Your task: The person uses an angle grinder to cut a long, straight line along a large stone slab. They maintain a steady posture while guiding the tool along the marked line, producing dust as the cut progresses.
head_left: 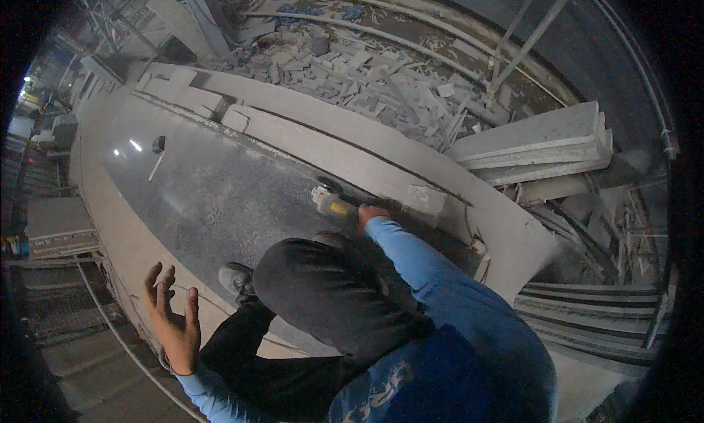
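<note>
My right hand (pixel 373 214) is closed around the rear body of an angle grinder (pixel 335 206), a pale-headed tool with a yellow label. The grinder's head is at the far long edge of a large dark stone slab (pixel 213 203); whether its disc touches the stone I cannot tell. My left hand (pixel 174 319) is raised at the lower left, fingers apart and curved, with nothing in it. I squat on the slab, one shoe (pixel 236 278) showing between the hands. Farther left on the slab lie a small dark lump (pixel 158 143) and a thin pale stick (pixel 155 166).
Pale stone strips (pixel 315 140) run along the slab's far edge, with a loose block (pixel 425 200) near the grinder. Beyond is a heap of broken stone offcuts (pixel 359 82). Stacked thick slabs (pixel 535 140) stand at the right. A hose (pixel 117 335) curves along the left side.
</note>
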Demonstrator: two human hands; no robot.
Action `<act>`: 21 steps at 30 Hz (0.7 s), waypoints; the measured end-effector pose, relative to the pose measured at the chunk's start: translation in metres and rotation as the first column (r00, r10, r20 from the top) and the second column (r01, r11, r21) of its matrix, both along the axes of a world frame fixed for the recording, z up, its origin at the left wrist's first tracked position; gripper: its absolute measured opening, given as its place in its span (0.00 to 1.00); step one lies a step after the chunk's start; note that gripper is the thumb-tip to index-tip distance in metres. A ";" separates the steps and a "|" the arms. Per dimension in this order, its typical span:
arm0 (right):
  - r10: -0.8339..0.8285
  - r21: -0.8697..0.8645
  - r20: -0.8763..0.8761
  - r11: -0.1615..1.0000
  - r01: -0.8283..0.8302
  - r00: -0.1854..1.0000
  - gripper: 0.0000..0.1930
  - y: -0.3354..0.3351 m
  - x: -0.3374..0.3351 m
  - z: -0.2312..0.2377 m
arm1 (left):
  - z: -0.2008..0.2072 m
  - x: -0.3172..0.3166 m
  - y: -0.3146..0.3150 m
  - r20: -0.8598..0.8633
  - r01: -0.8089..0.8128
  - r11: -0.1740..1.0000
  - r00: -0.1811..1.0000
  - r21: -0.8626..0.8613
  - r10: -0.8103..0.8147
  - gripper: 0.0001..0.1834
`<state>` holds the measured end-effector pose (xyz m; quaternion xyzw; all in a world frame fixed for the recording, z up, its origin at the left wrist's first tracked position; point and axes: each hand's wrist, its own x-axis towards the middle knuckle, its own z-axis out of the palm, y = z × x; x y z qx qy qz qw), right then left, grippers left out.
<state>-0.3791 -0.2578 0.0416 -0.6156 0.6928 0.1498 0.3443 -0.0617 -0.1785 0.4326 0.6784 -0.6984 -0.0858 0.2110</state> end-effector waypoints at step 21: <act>0.003 -0.014 0.025 1.000 -0.003 1.000 0.25 -0.016 0.005 0.021 | -0.006 0.007 -0.002 -0.006 0.000 1.000 1.000 -0.002 0.000 0.20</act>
